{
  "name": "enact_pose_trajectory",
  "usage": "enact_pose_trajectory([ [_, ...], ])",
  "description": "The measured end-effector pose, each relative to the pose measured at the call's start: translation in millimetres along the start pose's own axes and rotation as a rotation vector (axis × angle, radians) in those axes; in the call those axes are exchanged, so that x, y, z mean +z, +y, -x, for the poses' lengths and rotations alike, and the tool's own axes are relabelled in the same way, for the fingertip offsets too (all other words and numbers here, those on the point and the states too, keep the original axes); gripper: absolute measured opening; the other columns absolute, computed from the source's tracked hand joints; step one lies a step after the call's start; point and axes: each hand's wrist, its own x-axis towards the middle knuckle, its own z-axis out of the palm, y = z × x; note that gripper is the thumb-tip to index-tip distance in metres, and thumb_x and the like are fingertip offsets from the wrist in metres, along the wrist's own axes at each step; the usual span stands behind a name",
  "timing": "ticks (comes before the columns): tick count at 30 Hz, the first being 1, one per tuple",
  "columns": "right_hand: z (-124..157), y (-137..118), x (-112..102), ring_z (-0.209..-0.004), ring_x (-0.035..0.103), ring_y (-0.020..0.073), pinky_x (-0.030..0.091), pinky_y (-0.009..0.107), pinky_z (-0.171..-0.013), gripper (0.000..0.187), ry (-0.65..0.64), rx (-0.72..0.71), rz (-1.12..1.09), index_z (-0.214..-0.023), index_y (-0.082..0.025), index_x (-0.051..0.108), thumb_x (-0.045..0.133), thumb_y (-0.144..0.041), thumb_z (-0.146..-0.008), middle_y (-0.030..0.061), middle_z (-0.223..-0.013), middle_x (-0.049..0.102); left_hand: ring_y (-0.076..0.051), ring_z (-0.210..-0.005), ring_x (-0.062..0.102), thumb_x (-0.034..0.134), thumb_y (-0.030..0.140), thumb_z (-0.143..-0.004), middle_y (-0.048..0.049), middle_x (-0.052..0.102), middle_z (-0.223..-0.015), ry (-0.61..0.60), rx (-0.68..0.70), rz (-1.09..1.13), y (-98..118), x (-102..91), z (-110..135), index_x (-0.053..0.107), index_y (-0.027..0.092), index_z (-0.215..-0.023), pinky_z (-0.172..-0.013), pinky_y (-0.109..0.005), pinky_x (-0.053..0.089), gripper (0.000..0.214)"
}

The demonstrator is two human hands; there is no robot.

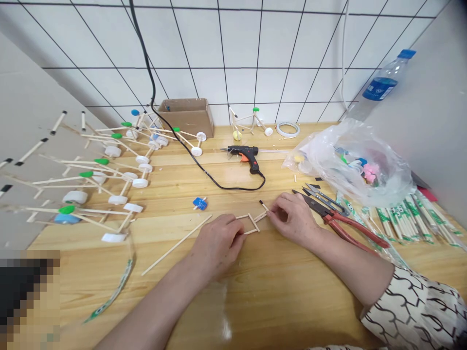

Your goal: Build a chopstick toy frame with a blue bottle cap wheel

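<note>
Left hand [217, 245], right hand [294, 218], one stick frame [253, 222]

Only one camera, worn on my head, facing forward and down, looking from close above the bench. My left hand [216, 245] and my right hand [294, 218] sit just below frame center, toward 6 o'clock. The tiled wall [241, 48] fills 12 o'clock, the wooden tabletop [182, 296] spreads across the middle, the cardboard sheet [36, 121] is at 9 o'clock, and the plastic bottle [379, 87] is at 2 o'clock.
</note>
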Motion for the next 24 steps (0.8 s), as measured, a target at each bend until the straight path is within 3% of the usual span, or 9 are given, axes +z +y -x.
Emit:
enact_pose_trajectory([
  [3,1,-2,-1,-0.073,0.054,0.0188,0.034,0.033,-0.069,0.006,0.02,-0.013,0.006,-0.075,-0.017,0.058,0.058,-0.023,-0.076,0.0043,-0.074,0.058,-0.015,-0.072,0.055,0.048,0.018,-0.081,-0.0023,0.059,-0.076,-0.005,-0.004,0.002,0,-0.9,0,0.058,0.018,-0.07,-0.064,-0.026,0.041,0.014],
  [9,5,-4,2,-0.082,0.054,0.0204,0.034,0.036,-0.073,0.017,0.006,-0.196,-0.03,-0.091,-0.017,0.059,0.058,-0.023,-0.076,0.0067,-0.087,0.059,-0.016,-0.075,0.056,0.049,0.021,-0.08,-0.0025,0.061,-0.078,-0.026,-0.028,0.012,-4,-4.1,1,0.059,0.019,-0.072,-0.064,-0.025,0.041,0.012],
  [17,4,-4,6,-0.081,0.054,0.0194,0.033,0.035,-0.072,0.01,-0.009,-0.22,-0.027,-0.087,-0.018,0.059,0.056,-0.018,-0.078,0.0062,-0.085,0.059,-0.017,-0.077,0.057,0.048,0.019,-0.079,-0.0031,0.064,-0.08,-0.041,-0.107,0.061,-12,-23.7,2,0.06,0.019,-0.073,-0.067,-0.027,0.041,0.014],
  [24,3,-5,5,-0.08,0.054,0.0188,0.033,0.034,-0.071,0.007,-0.017,-0.211,-0.007,-0.083,-0.017,0.06,0.055,-0.017,-0.079,0.0064,-0.083,0.059,-0.017,-0.075,0.057,0.048,0.015,-0.078,-0.0027,0.064,-0.077,-0.12,-0.145,0.092,-4,-30.4,-1,0.061,0.018,-0.071,-0.066,-0.027,0.041,0.015],
])
